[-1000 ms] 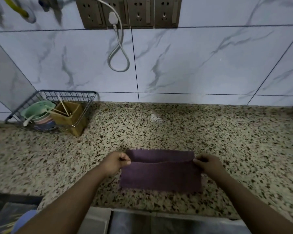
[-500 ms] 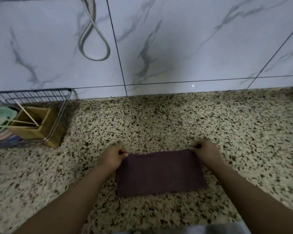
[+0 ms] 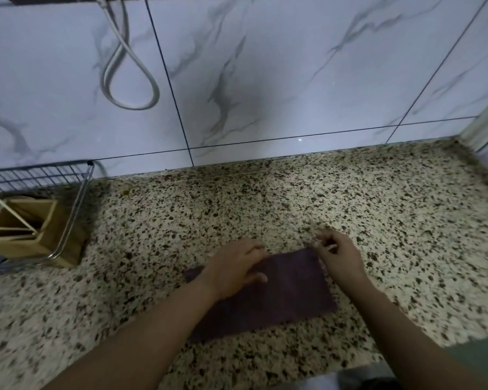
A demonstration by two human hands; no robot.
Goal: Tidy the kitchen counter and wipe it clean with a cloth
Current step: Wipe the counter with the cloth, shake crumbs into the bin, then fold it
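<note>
Pressing down on the folded purple cloth, the left hand is laid flat, its grip spread open, nothing pinched. The cloth is spread on the speckled counter, long axis running left to right under both hands. At its far right corner, the right hand is seen half-curled; whether fabric is gripped cannot be told. The left looks better placed for the wipe.

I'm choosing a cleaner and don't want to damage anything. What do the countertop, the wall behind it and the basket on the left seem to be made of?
Countertop: likely granite or terrazzo-type stone, beige with dense dark speckles and a smooth finish.
Wall: glossy tiles in a marble look, grey veins, dark grout lines and a light glint; probably glazed ceramic.
Basket: shiny metal wire, probably chromed or stainless.
</note>
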